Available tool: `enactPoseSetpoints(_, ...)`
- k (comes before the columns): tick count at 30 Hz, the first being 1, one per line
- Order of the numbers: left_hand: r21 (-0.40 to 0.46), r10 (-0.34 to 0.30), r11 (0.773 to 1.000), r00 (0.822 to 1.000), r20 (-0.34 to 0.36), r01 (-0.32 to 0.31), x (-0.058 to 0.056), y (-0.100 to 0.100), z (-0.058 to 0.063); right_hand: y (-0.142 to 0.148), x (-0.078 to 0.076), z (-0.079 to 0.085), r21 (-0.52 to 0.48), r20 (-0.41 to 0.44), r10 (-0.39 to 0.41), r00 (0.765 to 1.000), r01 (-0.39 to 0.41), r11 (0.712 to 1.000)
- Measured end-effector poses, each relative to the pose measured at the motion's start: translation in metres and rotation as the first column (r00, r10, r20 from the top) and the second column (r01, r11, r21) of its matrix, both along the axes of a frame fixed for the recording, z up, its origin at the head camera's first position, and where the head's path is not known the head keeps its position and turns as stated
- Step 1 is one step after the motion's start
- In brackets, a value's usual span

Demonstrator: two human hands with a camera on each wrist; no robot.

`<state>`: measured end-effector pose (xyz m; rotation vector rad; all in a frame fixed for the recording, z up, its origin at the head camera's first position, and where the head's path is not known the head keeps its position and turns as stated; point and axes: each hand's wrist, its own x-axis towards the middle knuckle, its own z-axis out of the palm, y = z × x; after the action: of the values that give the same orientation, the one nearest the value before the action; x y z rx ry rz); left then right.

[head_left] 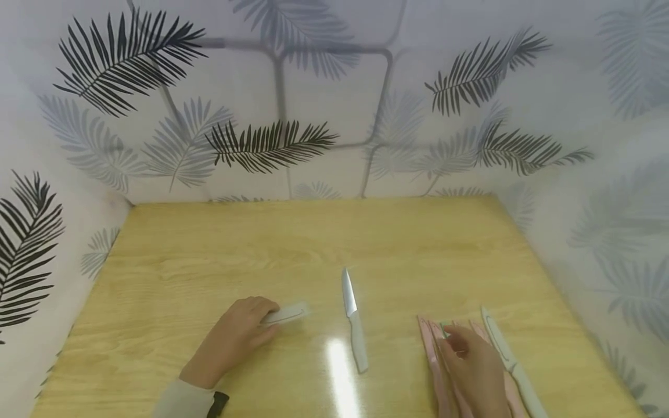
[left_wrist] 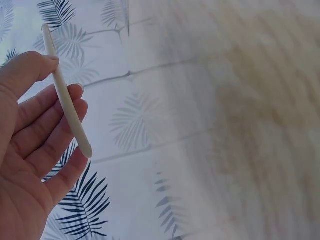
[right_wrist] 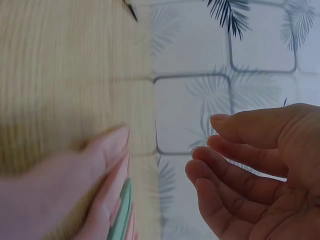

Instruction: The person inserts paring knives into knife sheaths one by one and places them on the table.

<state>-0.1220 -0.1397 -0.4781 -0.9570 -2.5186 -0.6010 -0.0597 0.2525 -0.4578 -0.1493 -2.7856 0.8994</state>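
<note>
My left hand (head_left: 237, 334) pinches a white knife sheath (head_left: 286, 314) between thumb and fingers, over the table left of centre. In the left wrist view the sheath (left_wrist: 67, 95) appears edge-on, as a slim white strip across the fingers. A bare-bladed knife (head_left: 355, 325) with a white handle lies to its right, blade pointing away. My right hand (head_left: 473, 366) is over a row of pink sheathed knives (head_left: 431, 348), partly hiding them. In the right wrist view its fingers (right_wrist: 220, 170) are loosely bent with nothing between them, beside the pink knives and a green one (right_wrist: 120, 212).
A white sheathed knife (head_left: 509, 357) lies at the right end of the row. The wooden table (head_left: 235, 244) meets leaf-patterned sheeting (head_left: 334, 104) at the back and sides. A bright light reflection shows on the tabletop near the bare knife's handle.
</note>
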Motion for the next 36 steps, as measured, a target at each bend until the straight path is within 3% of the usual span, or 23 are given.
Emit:
enactPoseSetpoints(8, 0.017, -0.013, 1.000, 1.000, 0.013, 0.013, 0.001, -0.004, 0.003, -0.038, -0.022, -0.008, 0.051, -0.014, 0.185, 0.983, -0.184, 0.982)
enactPoseSetpoints(15, 0.050, -0.041, 0.998, 0.999, -0.006, 0.041, 0.001, -0.005, 0.002, -0.078, -0.033, -0.012, 0.084, 0.016, 0.378, 0.926, -0.378, 0.922)
enactPoseSetpoints(23, 0.072, -0.069, 0.995, 0.997, -0.040, 0.071, 0.000, -0.002, 0.001, -0.101, -0.044, -0.015, 0.151, 0.087, 0.330, 0.940, -0.340, 0.928)
enactPoseSetpoints(26, 0.071, -0.068, 0.995, 0.997, -0.036, 0.070, 0.001, -0.003, 0.000, -0.108, -0.049, -0.018, 0.152, 0.125, 0.342, 0.931, -0.359, 0.921)
enactPoseSetpoints(31, 0.076, -0.075, 0.994, 0.996, -0.045, 0.078, 0.001, -0.003, 0.001, -0.117, -0.055, -0.023, 0.113, 0.231, 0.296, 0.927, -0.328, 0.938)
enactPoseSetpoints(36, 0.082, -0.077, 0.993, 0.996, -0.051, 0.081, 0.001, -0.003, 0.002, -0.121, -0.058, -0.027, 0.140, 0.266, 0.262, 0.928, -0.306, 0.942)
